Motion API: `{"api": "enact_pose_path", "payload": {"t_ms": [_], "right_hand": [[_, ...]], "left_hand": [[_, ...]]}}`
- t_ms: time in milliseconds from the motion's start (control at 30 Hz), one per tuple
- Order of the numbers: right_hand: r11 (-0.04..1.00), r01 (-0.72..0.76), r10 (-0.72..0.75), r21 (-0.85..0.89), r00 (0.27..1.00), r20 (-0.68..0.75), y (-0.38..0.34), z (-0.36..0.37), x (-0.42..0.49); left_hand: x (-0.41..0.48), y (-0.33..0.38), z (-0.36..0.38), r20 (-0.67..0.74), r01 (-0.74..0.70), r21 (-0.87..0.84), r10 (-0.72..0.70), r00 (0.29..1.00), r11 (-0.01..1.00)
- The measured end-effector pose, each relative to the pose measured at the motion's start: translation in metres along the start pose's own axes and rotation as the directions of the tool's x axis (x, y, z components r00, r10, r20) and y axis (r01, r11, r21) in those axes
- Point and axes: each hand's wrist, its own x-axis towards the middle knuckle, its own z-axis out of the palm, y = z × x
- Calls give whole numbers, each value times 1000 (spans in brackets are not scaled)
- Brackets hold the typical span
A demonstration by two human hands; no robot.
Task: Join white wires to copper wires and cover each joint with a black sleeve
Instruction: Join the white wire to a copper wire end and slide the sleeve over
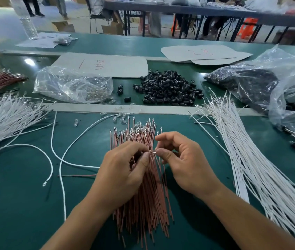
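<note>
Head camera looks down on a green worktop (16, 204) that runs wide to either side. The bundle of white wires (251, 168) fans along the right, its long axis running from the near right edge toward the far centre, closest to the right hand. A second white heap (4, 120) lies far left, and loose white wires (60, 156) curl between. The copper wires (143, 204) lie in a sheaf straight ahead, long axis pointing away from the person, metal ends at the far side. Beyond a grey strip sits the pile of black sleeves (170, 89) — ahead and slightly right, well apart from both hands. Above the sheaf the left hand (123, 170) has its grip pinched on one copper wire just below its metal tip (153, 152), and the right hand (184, 159) pinches that tip from the other side — thumbs almost touching. No white wire shows in either grip, so the next reach is likely rightward; open worktop lies between the right hand and that bundle.
</note>
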Motion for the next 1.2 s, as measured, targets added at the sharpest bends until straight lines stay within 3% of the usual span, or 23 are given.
{"api": "enact_pose_path", "payload": {"t_ms": [233, 333, 467, 533, 633, 800, 933, 1033, 1100, 1200], "right_hand": [[989, 32, -28, -142, 999, 33, -2, 1, 0], [994, 17, -12, -104, 999, 53, -8, 1, 0], [984, 12, 20, -177, 984, 178, -29, -15, 33], [924, 67, 8, -377, 981, 194, -36, -14, 71], [753, 214, -25, -622, 954, 298, -42, 14, 126], [507, 395, 57, -766, 872, 487, -27, 65, 164], [425, 439, 33, -792, 867, 498, -24, 79, 164], [493, 387, -21, -780, 901, 434, -30, 73, 158], [655, 267, -59, -706, 951, 305, -39, 58, 148], [880, 51, -2, -472, 995, 103, -44, 20, 115]], "left_hand": [[0, -4, 1, 5, -12, 16, 12, 1000, 1000], [0, -1, 3, 16, -19, -22, 19, 1000, 1000], [2, -3, 0, -1, 21, -42, -21, 1000, 999], [1, -5, -2, -7, 35, -32, -35, 999, 999], [0, -6, -1, -11, 64, -39, -65, 998, 997], [0, -5, -2, -2, 105, -64, -105, 994, 992], [3, -9, -2, -35, 121, -63, -123, 992, 991], [3, -11, -1, -41, 134, -76, -137, 990, 988], [2, -11, -2, -37, 136, -98, -140, 989, 986], [1, -12, -2, -17, 131, -133, -134, 991, 982]]}}
